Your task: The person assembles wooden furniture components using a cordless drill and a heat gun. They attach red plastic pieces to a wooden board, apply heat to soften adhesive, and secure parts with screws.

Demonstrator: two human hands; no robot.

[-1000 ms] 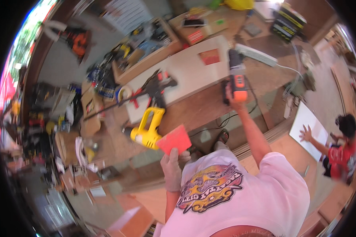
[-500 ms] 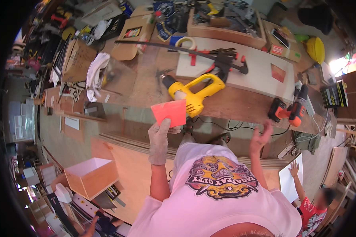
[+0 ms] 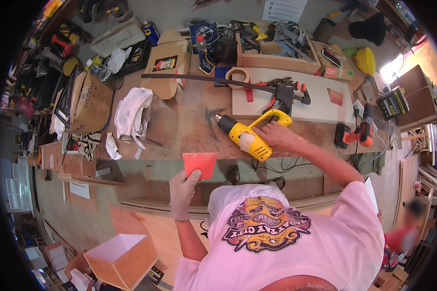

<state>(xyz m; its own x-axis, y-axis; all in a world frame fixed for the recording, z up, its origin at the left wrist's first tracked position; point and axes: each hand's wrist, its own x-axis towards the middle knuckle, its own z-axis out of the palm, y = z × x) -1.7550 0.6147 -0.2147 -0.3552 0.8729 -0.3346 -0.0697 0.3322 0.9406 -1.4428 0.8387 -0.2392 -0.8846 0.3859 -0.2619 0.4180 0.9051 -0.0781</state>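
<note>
My left hand, in a pale work glove, pinches a flat red square piece by its lower edge, thumb on top, just off the bench's front edge. My bare right hand is at the handle of a yellow heat gun, its fingers curled around the grip. The heat gun lies on the wooden workbench, its dark nozzle pointing to the far left. Beyond it are a black and red bar clamp and a white board bearing a small reddish square.
An orange and black cordless drill stands at the bench's right. A roll of tape, a wooden tool tray and a cardboard box sit farther back. White cloth lies left. Behind me are a wooden box and another person.
My right hand has moved from above the bench's front edge to the heat gun's handle. My left hand still holds the red piece, now slightly lower. The view has tilted toward the bench's back.
</note>
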